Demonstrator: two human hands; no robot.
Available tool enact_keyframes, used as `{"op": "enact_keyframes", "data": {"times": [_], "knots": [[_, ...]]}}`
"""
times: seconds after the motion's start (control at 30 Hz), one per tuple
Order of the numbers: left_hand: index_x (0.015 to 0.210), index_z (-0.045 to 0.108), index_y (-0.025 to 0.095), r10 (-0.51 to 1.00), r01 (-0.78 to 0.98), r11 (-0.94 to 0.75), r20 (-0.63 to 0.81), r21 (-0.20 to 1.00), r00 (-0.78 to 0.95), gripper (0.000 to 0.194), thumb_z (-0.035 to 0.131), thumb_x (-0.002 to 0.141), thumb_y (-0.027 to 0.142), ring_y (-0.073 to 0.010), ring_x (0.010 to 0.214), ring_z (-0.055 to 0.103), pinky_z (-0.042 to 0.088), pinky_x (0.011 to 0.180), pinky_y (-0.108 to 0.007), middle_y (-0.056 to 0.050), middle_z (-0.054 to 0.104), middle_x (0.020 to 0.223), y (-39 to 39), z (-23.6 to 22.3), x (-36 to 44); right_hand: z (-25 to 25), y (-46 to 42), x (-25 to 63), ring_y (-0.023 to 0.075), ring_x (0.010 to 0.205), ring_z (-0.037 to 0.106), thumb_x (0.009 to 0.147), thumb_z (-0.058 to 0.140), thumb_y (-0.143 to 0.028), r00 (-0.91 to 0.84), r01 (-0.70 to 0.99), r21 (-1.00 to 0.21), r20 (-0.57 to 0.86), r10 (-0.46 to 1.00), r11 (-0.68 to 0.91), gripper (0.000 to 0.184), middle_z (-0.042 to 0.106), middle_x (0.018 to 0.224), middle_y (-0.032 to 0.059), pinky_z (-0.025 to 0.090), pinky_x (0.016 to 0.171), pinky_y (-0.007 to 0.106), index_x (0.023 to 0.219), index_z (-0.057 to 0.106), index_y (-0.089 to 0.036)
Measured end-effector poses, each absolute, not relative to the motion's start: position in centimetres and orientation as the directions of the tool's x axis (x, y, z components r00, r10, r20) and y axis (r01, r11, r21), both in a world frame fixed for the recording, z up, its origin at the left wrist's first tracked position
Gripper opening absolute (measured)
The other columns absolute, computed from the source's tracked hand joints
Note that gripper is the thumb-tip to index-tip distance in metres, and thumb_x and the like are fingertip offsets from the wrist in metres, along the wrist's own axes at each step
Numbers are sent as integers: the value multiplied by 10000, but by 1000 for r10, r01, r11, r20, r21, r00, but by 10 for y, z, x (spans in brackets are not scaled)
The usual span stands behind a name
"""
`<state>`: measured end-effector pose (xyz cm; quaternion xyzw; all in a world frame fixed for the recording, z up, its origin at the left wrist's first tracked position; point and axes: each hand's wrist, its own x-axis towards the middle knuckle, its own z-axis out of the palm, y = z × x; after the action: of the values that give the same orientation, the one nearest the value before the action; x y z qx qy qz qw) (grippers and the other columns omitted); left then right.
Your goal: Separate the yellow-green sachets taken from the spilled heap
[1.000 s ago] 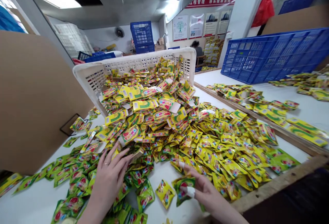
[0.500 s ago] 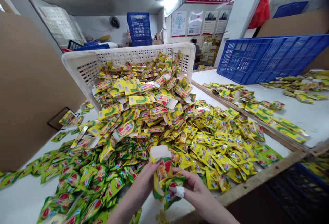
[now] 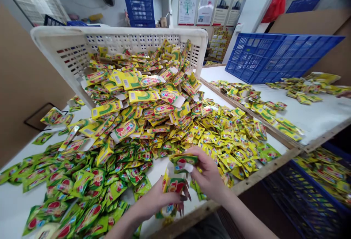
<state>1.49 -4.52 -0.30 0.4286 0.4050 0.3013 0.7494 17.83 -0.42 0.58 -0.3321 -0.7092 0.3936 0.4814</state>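
My left hand (image 3: pixel 161 198) is closed around a small yellow carton (image 3: pixel 172 185) held upright over the table's front edge. My right hand (image 3: pixel 207 175) pinches a green sachet (image 3: pixel 183 158) at the carton's open top. A large heap of yellow and green sachets and flat cartons (image 3: pixel 153 122) spills from a tipped white plastic basket (image 3: pixel 60 45) onto the white table (image 3: pixel 16 206). Green sachets (image 3: pixel 79 184) lie spread at the left, just beside my left forearm.
A brown cardboard sheet (image 3: pixel 24 78) stands at the left. A blue crate (image 3: pixel 274 56) leans at the right behind a second table with more packets (image 3: pixel 263 111). Another blue crate (image 3: pixel 323 180) with packets sits below the wooden table edge (image 3: pixel 263 173) at the right.
My left hand lifted a carton out of the pile and both hands came together near the front edge. The right hand brought its sachet to the carton's top. The view tilted downward.
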Motion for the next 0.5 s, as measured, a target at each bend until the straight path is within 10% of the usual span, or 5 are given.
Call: {"op": "enact_keyframes", "data": {"times": [0.5], "knots": [[695, 492, 178, 800, 178, 317, -363, 932, 477, 128, 574, 619, 115, -109, 565, 482, 390, 576, -244, 76, 495, 575, -48, -19, 18, 44, -4, 191, 138, 794, 520, 744, 445, 19, -775, 491, -594, 36, 631, 637, 273, 522, 856, 20, 407, 700, 242, 834, 600, -188]]}}
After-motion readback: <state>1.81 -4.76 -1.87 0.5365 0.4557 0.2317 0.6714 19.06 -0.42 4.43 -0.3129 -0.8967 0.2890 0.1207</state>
